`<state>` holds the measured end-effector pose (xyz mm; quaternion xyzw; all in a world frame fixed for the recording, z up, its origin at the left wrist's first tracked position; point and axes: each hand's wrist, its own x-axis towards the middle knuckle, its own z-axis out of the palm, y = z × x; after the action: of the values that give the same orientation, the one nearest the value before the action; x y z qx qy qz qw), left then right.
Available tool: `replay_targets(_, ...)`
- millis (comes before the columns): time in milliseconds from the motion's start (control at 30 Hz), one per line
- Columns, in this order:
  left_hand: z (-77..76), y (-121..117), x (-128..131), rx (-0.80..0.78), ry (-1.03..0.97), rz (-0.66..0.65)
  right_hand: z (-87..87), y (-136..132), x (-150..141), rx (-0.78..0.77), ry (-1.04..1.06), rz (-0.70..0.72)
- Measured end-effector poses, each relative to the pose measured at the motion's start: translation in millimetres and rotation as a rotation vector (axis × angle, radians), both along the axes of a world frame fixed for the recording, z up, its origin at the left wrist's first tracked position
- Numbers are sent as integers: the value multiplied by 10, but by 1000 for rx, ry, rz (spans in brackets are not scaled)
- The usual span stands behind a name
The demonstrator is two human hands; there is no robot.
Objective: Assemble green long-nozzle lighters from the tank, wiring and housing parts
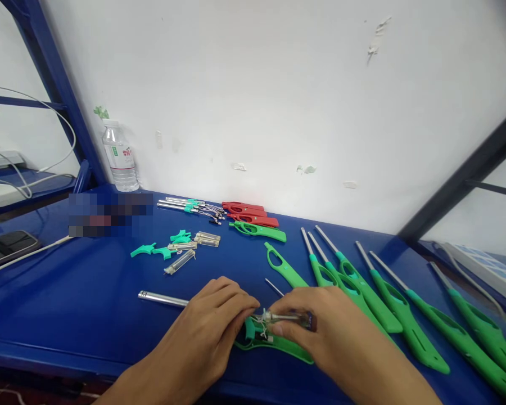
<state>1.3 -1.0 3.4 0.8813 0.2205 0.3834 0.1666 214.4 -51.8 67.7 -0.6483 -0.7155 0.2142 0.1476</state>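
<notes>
At the near edge of the blue table (pixel 88 315), a green handle shell (pixel 293 350) lies open beneath both hands. A teal trigger (pixel 249 329) sits in it, with thin wires beside it.

The right hand (pixel 333 323) pinches a clear tank (pixel 287 318) between thumb and fingers, above the shell. The left hand (pixel 215 323) is bent over the shell's left end, fingers close together; whether they grip a part cannot be told. A metal tube (pixel 162 298) extends leftward from under that hand.

To the right, a row of green lighters (pixel 419 337) lies at a slant, metal tubes pointing away. Just beyond the right hand lies a loose green shell (pixel 287 268).

Farther left, spare teal triggers (pixel 143 250) lie near several spare clear tanks (pixel 207 239). Behind them, wired metal tubes (pixel 175 206) lie grouped beside red shells (pixel 253 219) and another green shell (pixel 263 231). A labelled plastic bottle (pixel 120 160) stands upright at the far left, near the white wall (pixel 257 84).
</notes>
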Motion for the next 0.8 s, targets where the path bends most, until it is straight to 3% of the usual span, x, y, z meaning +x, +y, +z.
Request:
replay_targets(133, 21, -43, -2, -2, 20, 28, -70, 9, 45, 49, -52, -28)
replay_targets(300, 17, -84, 0, -17, 103, 72, -65, 43, 65, -49, -98, -45)
replay_targets(500, -42, -70, -15, -58, 201, 95, -63, 64, 64, -67, -62, -63)
replay_targets(800, -33, -58, 2, -109, 196, 81, -44, 50, 84, -57, -39, -51)
